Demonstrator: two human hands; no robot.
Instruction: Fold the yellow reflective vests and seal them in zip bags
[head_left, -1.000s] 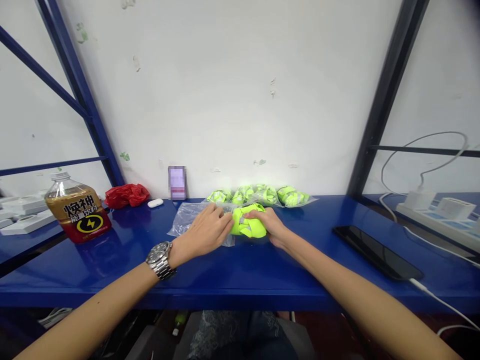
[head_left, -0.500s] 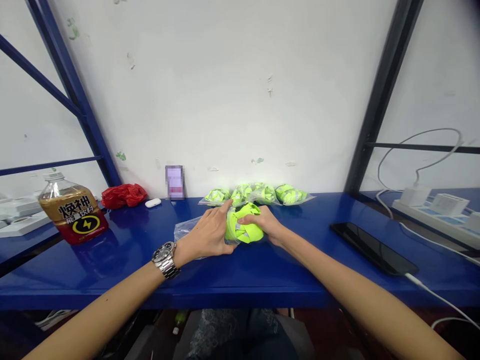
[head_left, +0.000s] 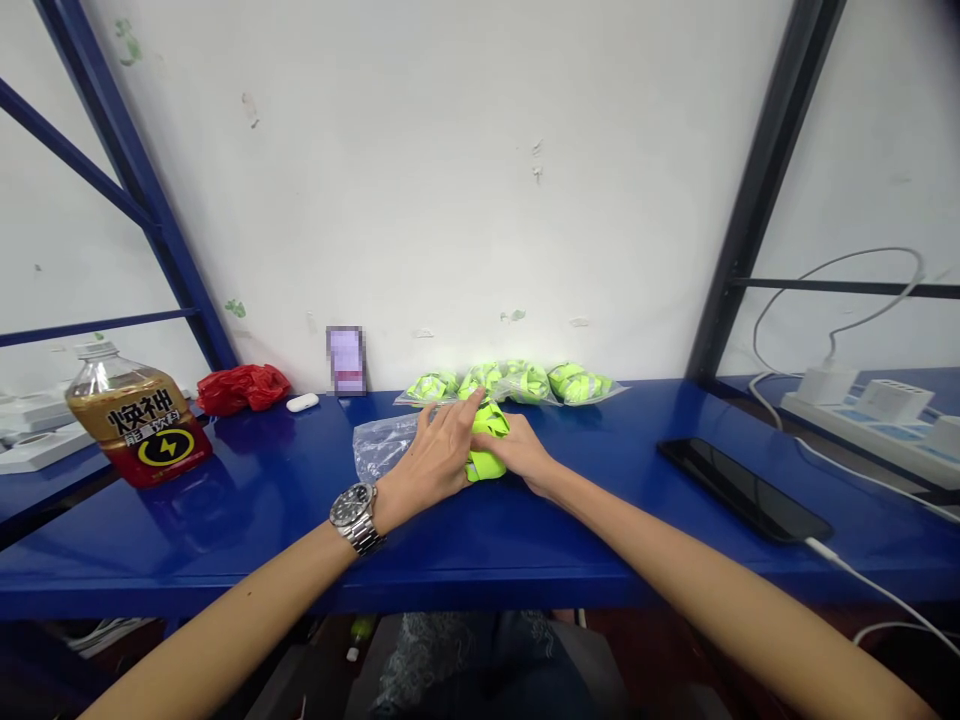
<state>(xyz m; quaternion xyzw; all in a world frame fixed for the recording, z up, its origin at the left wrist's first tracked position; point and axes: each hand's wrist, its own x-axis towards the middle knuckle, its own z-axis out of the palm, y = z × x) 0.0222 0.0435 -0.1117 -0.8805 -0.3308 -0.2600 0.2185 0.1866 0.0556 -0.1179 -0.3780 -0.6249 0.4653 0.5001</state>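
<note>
A bundle of neon yellow-green fabric (head_left: 486, 463) is held between both hands above the blue table (head_left: 480, 560). My left hand (head_left: 431, 460), with a steel watch at the wrist, wraps round its left side and the mouth of a clear plastic bag (head_left: 377, 445). The bag spreads out flat to the left, partly behind that hand. My right hand (head_left: 517, 450) grips the bundle from the right, its thumb pressed on the fabric; its other fingers are mostly hidden. Behind, along the wall, lie several bagged neon bundles (head_left: 577, 384).
A large drink bottle (head_left: 142, 415), a red plastic bag (head_left: 244, 388), a white case (head_left: 302, 402) and an upright phone (head_left: 346, 362) stand or lie at the left. At the right are a black phone (head_left: 742, 488) on a cable and a power strip (head_left: 870, 420).
My left hand has moved right and further over the bundle, covering more of it. Less of the fabric shows, and more of the clear bag is visible at the left.
</note>
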